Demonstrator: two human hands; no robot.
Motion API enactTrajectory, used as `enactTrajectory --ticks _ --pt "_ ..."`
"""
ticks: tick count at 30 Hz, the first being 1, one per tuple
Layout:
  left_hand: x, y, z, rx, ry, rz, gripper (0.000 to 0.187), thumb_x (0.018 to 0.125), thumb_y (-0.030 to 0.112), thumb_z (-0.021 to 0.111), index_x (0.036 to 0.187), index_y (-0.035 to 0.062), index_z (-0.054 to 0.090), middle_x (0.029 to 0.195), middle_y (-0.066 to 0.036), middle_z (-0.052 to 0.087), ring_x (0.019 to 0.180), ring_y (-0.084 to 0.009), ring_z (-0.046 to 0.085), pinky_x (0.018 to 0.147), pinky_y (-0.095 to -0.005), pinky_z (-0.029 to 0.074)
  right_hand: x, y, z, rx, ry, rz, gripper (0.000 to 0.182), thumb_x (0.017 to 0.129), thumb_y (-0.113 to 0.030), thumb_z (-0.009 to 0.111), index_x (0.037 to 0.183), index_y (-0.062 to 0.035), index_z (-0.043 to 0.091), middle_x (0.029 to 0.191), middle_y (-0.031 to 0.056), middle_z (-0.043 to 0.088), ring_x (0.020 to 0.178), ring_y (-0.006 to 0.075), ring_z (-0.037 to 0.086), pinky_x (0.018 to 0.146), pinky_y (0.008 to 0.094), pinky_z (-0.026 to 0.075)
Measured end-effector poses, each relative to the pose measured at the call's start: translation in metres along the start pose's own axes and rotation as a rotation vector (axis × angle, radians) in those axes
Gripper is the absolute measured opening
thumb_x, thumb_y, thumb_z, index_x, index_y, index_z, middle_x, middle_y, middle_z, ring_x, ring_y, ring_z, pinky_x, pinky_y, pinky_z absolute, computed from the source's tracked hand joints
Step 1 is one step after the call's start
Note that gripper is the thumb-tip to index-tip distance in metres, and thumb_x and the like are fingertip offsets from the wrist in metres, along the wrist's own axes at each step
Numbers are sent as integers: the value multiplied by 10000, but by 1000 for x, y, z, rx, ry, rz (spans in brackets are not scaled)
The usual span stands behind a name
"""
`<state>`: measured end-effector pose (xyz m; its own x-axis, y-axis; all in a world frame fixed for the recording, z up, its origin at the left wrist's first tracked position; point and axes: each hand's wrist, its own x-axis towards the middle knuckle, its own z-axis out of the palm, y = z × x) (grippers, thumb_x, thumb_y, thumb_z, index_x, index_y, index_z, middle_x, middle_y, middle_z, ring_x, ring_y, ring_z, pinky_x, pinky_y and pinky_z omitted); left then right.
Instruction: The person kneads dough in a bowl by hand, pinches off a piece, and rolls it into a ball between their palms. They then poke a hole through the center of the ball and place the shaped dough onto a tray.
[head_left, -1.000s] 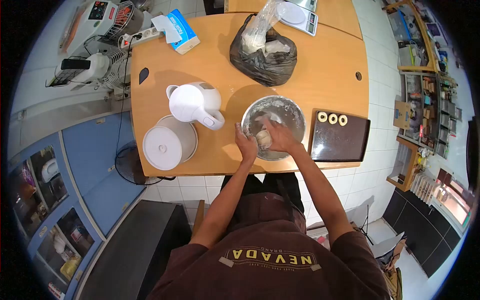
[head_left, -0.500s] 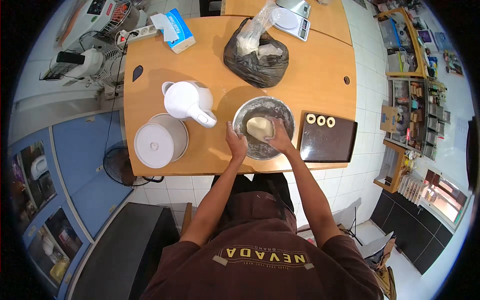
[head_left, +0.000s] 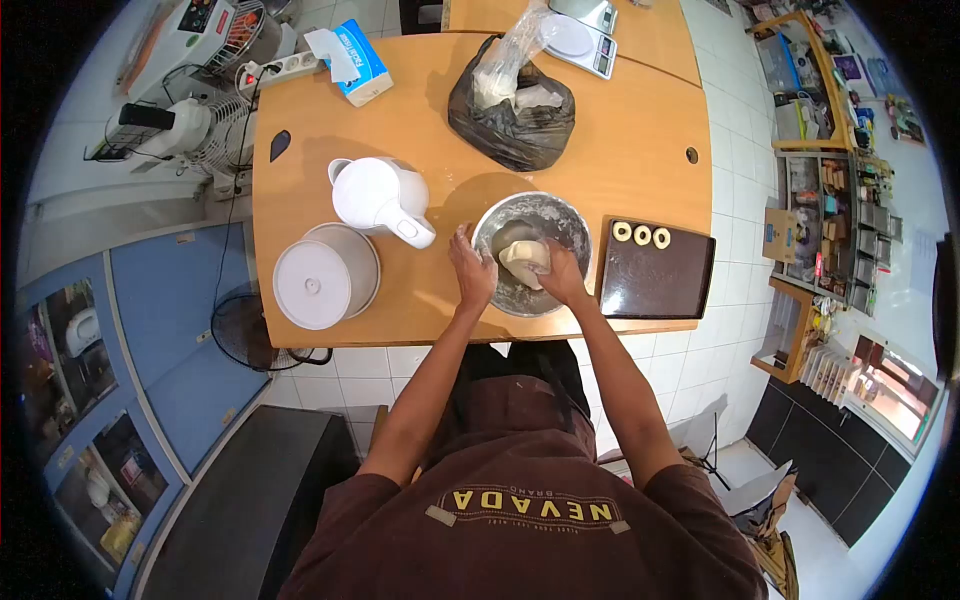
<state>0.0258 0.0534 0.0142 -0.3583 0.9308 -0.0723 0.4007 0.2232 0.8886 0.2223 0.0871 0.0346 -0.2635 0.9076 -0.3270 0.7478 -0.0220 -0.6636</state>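
Note:
A round metal mixing bowl [head_left: 507, 207], floury on its inner wall, stands near the table's front edge. Inside it is a pale lump of dough [head_left: 522, 260], folded and partly covered by my right hand [head_left: 562, 273]. That hand reaches over the bowl's right side, its fingers curled into the dough. At the left rim, my left hand [head_left: 474, 272] holds the bowl, fingers along the outside and thumb near the edge. To the right lies a dark baking tray [head_left: 655, 285] with three dough rings [head_left: 642, 235] along its far edge.
Left of the bowl stand a white jug [head_left: 375, 195] and a lidded white tub [head_left: 315, 285]. Behind are a black plastic bag [head_left: 515, 135] with a clear bag in it, a kitchen scale [head_left: 585, 45] and a blue tissue box [head_left: 362, 65]. A fan [head_left: 245, 330] is beside the table.
The dough has been folded over and sits slightly lower in the bowl. My right hand has pushed further into it. My left hand's fingers have straightened upward beside the rim.

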Motion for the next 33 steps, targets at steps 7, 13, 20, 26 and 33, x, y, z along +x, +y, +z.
enactTrajectory --ticks 7,13,20,26,33 --pt "-1 61 -48 74 -166 446 887 813 343 823 1499 -2 379 1581 -263 290 1456 -532 251 1192 -647 223 -31 -27 -11 204 170 103 506 821 -244 849 1179 53 651 993 266 741 954 417 732 843 471 567" --pt "-16 88 -51 231 -579 597 1096 672 451 920 1516 12 376 1582 -237 314 1440 -505 294 1188 -602 295 -51 -61 -32 268 192 117 394 813 -146 827 1117 65 690 964 230 748 887 293 741 802 403 556" --pt "-17 114 -50 224 -568 572 1054 663 363 919 1497 0 387 1456 -239 463 1286 -477 447 1089 -541 410 -67 -85 -56 354 259 77 454 779 -227 848 1089 78 715 915 266 741 841 381 741 775 448 555" --pt "-9 133 -55 -34 -470 407 857 636 163 916 1371 4 505 1235 -234 628 1148 -437 588 975 -506 497 -85 -129 -96 406 200 -14 502 851 -242 821 1201 83 667 1025 236 732 918 341 722 816 413 565" --pt "-11 126 -55 -125 -439 323 563 694 84 893 1192 -6 649 1055 -160 725 973 -273 724 849 -381 572 -95 -129 -131 297 348 -215 498 890 -233 815 1330 -59 660 1272 129 666 1054 225 684 898 351 577"
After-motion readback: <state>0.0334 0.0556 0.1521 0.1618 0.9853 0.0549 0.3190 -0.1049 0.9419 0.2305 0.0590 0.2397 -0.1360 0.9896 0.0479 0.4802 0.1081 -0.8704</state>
